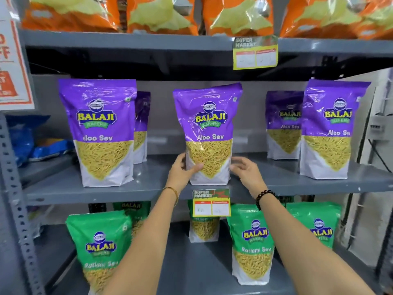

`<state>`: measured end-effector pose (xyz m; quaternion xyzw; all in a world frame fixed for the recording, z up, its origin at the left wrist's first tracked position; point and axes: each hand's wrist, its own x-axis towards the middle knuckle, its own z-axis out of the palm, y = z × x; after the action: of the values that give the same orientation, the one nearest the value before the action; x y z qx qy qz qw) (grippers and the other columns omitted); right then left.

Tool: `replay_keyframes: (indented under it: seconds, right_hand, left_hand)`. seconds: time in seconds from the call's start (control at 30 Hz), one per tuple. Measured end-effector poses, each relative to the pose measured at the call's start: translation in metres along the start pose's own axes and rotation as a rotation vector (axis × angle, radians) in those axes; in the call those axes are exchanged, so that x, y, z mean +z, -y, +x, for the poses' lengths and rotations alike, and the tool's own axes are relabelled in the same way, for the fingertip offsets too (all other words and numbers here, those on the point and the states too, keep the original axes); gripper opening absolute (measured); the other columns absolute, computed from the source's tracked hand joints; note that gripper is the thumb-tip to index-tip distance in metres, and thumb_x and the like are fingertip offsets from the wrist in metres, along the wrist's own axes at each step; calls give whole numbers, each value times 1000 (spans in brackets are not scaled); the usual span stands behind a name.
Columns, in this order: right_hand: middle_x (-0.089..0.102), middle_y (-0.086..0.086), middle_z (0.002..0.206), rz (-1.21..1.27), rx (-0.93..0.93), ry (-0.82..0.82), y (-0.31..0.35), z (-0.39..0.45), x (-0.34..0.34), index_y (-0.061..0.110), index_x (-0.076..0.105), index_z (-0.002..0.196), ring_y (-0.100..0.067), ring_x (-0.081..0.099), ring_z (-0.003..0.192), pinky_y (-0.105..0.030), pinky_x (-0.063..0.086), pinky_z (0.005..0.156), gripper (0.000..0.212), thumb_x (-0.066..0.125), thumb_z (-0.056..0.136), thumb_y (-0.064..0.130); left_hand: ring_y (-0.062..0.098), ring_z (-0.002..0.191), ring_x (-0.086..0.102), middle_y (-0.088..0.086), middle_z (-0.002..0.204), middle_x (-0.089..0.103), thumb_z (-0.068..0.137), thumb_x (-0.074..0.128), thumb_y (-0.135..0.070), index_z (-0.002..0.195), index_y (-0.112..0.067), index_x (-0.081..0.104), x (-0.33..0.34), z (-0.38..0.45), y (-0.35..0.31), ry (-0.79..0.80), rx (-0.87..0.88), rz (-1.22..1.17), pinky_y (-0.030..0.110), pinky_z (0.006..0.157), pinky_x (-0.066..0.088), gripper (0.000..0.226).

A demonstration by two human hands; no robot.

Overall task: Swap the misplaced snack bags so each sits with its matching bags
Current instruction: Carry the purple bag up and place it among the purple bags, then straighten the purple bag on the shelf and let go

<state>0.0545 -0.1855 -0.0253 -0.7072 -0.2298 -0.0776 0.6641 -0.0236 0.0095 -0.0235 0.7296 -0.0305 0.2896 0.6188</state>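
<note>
A purple Aloo Sev bag (209, 128) stands upright at the middle of the grey middle shelf (148, 188). My left hand (182, 170) grips its lower left side, thumb across the front. My right hand (246, 169) hovers beside its lower right corner, fingers spread, apparently just off the bag. More purple Aloo Sev bags stand on the same shelf, one at the left (102, 133) and one at the right (329, 128), each with another behind it. Green Ratlami Sev bags fill the shelf below, at the left (100, 250), right of centre (253, 245) and far right (319, 228).
Orange bags (161, 13) line the top shelf. Price tags hang from the top shelf edge (255, 53) and the middle shelf edge (211, 203). Blue packets (32, 143) lie at the left. A perforated steel upright (14, 199) and a red-and-white offer sign (12, 60) border the left side.
</note>
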Motion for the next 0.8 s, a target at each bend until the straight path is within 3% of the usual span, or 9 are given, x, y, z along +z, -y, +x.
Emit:
replay_keyframes:
  seconds: [0.03, 0.1, 0.17, 0.27, 0.33, 0.5, 0.63, 0.7, 0.8]
  right_hand:
    - [65, -18, 103, -32, 11, 21, -5, 4, -2, 0, 58, 116, -24, 60, 93, -40, 49, 88, 31, 58, 85, 4]
    - [64, -13, 101, -22, 32, 67, -6, 9, -4, 4, 56, 120, -20, 59, 90, -34, 48, 84, 35, 56, 85, 4]
    - [63, -10, 107, 57, 82, 111, -3, 13, -7, 9, 55, 121, -21, 59, 97, -37, 47, 90, 38, 56, 84, 4]
    - [65, -7, 113, 103, 101, 250, 2, 17, -7, 12, 59, 115, -21, 61, 99, -39, 46, 91, 39, 61, 77, 8]
    - [67, -3, 116, 50, 78, 328, 4, 18, -4, 17, 60, 114, -17, 63, 103, -33, 46, 92, 43, 70, 73, 12]
    - [66, -2, 119, 46, 43, 345, 3, 17, -1, 16, 57, 119, -9, 61, 106, -21, 48, 86, 55, 77, 68, 12]
    - [65, -1, 113, 47, 51, 356, 2, 14, 0, 15, 54, 116, -4, 61, 99, -11, 50, 74, 57, 78, 66, 3]
    - [64, -3, 110, 51, 61, 336, 3, 12, 0, 15, 53, 112, -2, 61, 94, -8, 50, 67, 55, 78, 65, 1]
    - [63, -6, 114, 38, 59, 313, 1, 11, 1, 11, 50, 117, -10, 62, 99, -12, 52, 71, 61, 79, 64, 4]
  left_hand:
    - [-7, 82, 61, -6, 102, 65, 69, 75, -30, 110, -26, 50, 0, 5, 4, 18, -9, 7, 9, 65, 49, 48]
    - [10, 95, 62, 6, 111, 64, 69, 74, -29, 117, -21, 47, 0, 13, 9, 60, -39, 8, 20, 76, 52, 55]
    - [21, 101, 61, 9, 113, 64, 66, 75, -33, 115, -19, 47, -1, 18, 10, 84, -59, 5, 25, 76, 51, 59]
    - [16, 96, 62, 5, 105, 66, 49, 78, -46, 106, -19, 51, -2, 16, 9, 55, -63, -7, 20, 71, 51, 69]
    - [14, 93, 63, 6, 105, 65, 47, 81, -39, 107, -16, 50, -3, 15, 10, 60, -56, -22, 18, 69, 53, 71]
    - [24, 104, 60, 12, 115, 61, 59, 82, -14, 114, -14, 45, -3, 11, 12, 74, -77, -45, 34, 87, 51, 66]
    - [12, 97, 62, 0, 106, 65, 64, 79, -9, 108, -22, 52, -1, 7, 9, 105, -53, -67, 16, 71, 53, 54]
    - [6, 93, 63, -5, 102, 66, 66, 76, -6, 103, -25, 56, -1, 6, 8, 112, -43, -73, 13, 69, 52, 46]
    - [6, 92, 63, -4, 102, 65, 68, 74, -6, 105, -22, 57, -2, 5, 7, 114, -40, -67, 12, 69, 52, 43]
